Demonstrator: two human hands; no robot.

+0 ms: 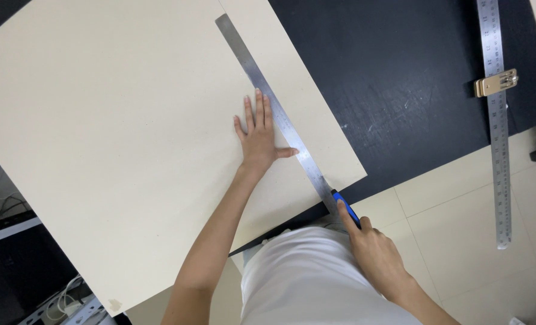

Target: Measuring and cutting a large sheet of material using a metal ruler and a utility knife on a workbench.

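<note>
A large cream sheet of card (117,138) lies on a black table (400,78). A long steel ruler (262,90) runs diagonally across the sheet's right part. My left hand (257,135) lies flat on the sheet, fingers spread, with the thumb and fingers pressing the ruler. My right hand (373,250) grips a blue and black utility knife (345,207) at the ruler's near end, right at the sheet's front edge. The blade tip is hidden against the ruler.
A second long steel ruler (498,132) with a brass clamp (495,83) overhangs the table's right edge. Pale floor tiles (460,204) show below. Cables and a metal bracket (63,301) sit at the lower left. My white shirt (304,277) fills the bottom middle.
</note>
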